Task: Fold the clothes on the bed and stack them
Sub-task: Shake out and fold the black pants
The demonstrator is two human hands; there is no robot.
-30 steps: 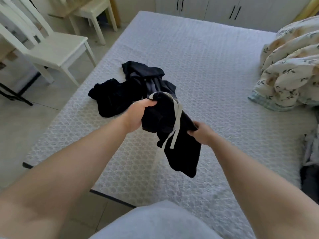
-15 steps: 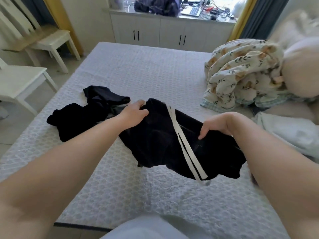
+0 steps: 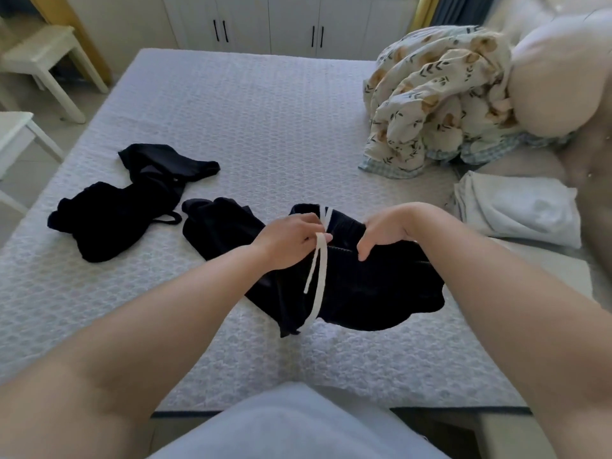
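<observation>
We begin with the bed [image 3: 265, 127], its pale quilted cover running away from us toward the white cabinets [image 3: 265, 24]. At its right side a floral quilt [image 3: 437, 104] lies bunched against a pale pillow [image 3: 563, 77], with a folded white cloth [image 3: 516, 210] nearer us. On the left of the bed sits a crumpled heap of black clothes [image 3: 122, 207], not yet folded.

The garment in hand is a pair of black shorts with white stripes [image 3: 364, 289]. It lies partly on the cover in front of us, its near edge apparently lifted, its long axis running from far left to near right. Both hands are at its far, upper edge, so the cloth hangs toward us, below the fingers.

Our left hand [image 3: 291, 240] is curled, its fingers pinching the black cloth at the white stripes [image 3: 318, 276]. Our right hand [image 3: 397, 230] hovers just to the right with its fingers bent downward over the shorts (whether the tips actually grip the cloth we cannot tell, since the palm faces away). The left hand appears the one engaged.

We judge the shorts must be spread flat first. Their waistband and leg openings are lost in the dark folds.
</observation>
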